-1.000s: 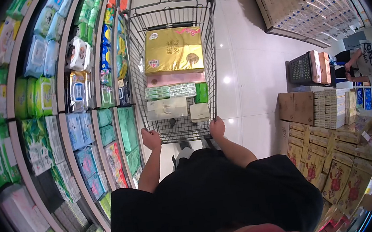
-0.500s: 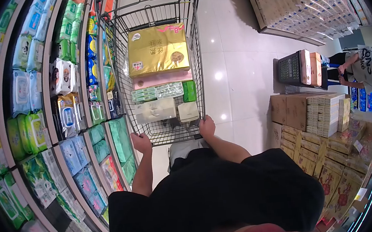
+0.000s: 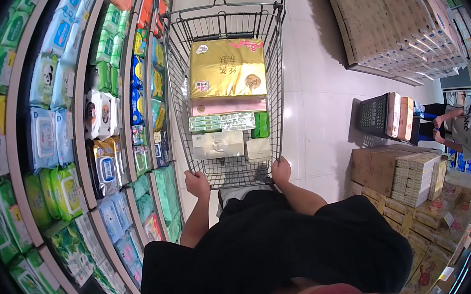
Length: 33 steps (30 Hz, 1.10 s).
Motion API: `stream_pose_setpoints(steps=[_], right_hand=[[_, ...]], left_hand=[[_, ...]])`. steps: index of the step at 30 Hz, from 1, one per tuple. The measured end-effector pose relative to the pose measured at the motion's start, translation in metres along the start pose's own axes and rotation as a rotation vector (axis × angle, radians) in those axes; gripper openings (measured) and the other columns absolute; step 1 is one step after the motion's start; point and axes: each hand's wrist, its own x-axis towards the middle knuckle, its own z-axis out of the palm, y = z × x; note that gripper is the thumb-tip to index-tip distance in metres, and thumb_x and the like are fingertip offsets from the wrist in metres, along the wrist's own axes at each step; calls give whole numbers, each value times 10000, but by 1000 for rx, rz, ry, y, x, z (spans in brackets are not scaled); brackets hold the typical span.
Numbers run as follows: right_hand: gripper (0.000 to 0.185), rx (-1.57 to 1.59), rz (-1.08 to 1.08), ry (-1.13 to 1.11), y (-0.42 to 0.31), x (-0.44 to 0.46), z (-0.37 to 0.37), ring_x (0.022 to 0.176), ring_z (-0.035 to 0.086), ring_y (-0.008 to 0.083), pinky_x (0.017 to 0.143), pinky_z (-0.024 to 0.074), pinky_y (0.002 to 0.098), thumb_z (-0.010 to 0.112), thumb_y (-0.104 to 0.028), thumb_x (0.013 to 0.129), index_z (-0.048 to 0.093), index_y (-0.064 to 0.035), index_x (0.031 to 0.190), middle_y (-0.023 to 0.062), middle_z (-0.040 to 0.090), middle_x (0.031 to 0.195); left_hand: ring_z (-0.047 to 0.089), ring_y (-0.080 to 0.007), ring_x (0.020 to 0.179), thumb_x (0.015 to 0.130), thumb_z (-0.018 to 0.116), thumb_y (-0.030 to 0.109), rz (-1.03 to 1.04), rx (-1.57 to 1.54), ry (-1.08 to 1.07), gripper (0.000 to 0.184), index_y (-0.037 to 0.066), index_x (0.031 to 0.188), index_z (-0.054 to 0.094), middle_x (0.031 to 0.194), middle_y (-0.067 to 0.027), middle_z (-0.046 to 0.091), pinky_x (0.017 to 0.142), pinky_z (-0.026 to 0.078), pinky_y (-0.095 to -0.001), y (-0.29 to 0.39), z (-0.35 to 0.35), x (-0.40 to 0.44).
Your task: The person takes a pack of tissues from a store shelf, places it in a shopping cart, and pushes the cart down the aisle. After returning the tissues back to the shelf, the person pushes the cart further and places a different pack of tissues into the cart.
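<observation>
My left hand (image 3: 197, 183) is closed round the near left corner of a wire shopping cart (image 3: 225, 13). At the near right corner, my right hand (image 3: 281, 171) grips the cart's frame. Inside the cart lies a large gold pack (image 3: 227, 68) on top of a pink pack (image 3: 226, 106). Nearer to me are small green-and-white packs (image 3: 222, 123), a green pack (image 3: 262, 125), a white pack (image 3: 218, 145) and a smaller whitish pack (image 3: 258, 150).
Shelves (image 3: 81, 156) of wipes and tissue packs run close along the left. On the right stand a tall stack of packs (image 3: 393, 18), a black crate (image 3: 373, 115) with boxes, and stacked cartons (image 3: 375, 170). A person (image 3: 468, 124) stands at the far right.
The cart first shifted left in view, then back to the right, with both hands staying on it. Shelf goods and cartons have moved lower in view.
</observation>
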Motion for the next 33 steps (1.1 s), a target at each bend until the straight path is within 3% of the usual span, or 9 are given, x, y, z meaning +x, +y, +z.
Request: stream_pose_setpoints(steps=[13,33], right_hand=[[191,-47,-55,107,-76,84,-2,743,571,425,673,443,503,490,-169,782,532,18,782,248,589,761],[177,-103,-83,120,-108,151,-8,736,575,421,677,449,498,521,-147,775,540,22,825,242,594,760]], left_hand=[[559,-332,729,740,521,99,61,36,18,120,36,819,457,709,-146,560,639,433,-465,70,25,89],[553,-349,738,747,508,99,75,33,30,110,24,800,448,716,-166,552,650,429,-463,126,42,133]])
